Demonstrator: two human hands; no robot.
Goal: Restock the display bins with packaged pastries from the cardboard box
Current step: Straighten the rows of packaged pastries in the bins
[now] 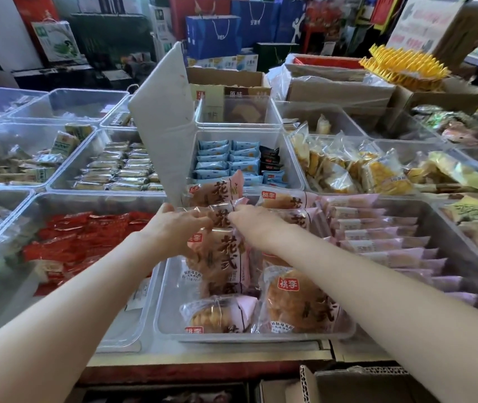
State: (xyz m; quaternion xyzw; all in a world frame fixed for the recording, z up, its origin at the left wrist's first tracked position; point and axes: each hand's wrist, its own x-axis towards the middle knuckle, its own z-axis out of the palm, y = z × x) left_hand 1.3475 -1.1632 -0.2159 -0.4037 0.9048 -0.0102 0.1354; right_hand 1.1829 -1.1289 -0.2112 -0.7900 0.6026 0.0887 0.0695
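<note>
Pinching same upright pastry packet (pixel 226 219) at top edge: left hand (pixel 174 225) and right hand (pixel 255 225), fingers curled on wrapper. Packet stands in clear front bin (pixel 168 315), among pink-wrapped packets standing and lying flat. Cardboard box (pixel 348 385) below counter edge. Risk, as judged: standing row topples forward once released, nothing bracing it. Raised white lid (pixel 162 120) just beside left hand; knock could drop it.

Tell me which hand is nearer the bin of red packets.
Left. The left hand grips pastry packets just right of the red packets' bin; the right hand is farther right, over the pastry bin.
</note>
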